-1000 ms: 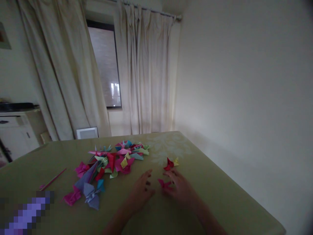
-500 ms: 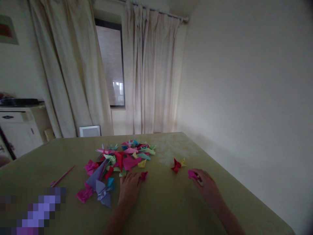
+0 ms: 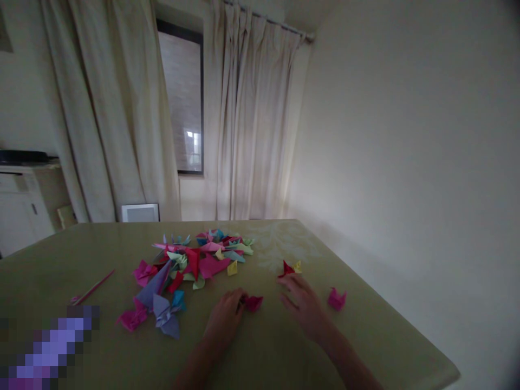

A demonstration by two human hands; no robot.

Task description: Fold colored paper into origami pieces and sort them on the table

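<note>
My left hand (image 3: 225,317) pinches the edge of a small dark-pink folded paper piece (image 3: 254,303) low over the table. Fingers apart and holding nothing, my right hand (image 3: 303,303) hovers to the right of that piece. Just beyond its fingertips sit a red folded paper piece (image 3: 287,267) and a small yellow one (image 3: 298,266). A bright pink folded paper piece (image 3: 337,299) stands by itself to the right of my right hand. To the left lies a heap of origami pieces in several colours, including a pink one (image 3: 213,266) and a lilac one (image 3: 164,314).
The green-covered table (image 3: 390,336) has its right edge close to the wall. A thin pink stick (image 3: 95,287) lies at left, near a pixelated purple patch. Behind the table are curtains (image 3: 255,119), a window, a white-framed panel (image 3: 140,213) and a white cabinet (image 3: 32,200).
My right hand has let go of the bright pink piece and moved left towards the red one. My left hand has shifted right, away from the heap, and now grips the dark-pink piece.
</note>
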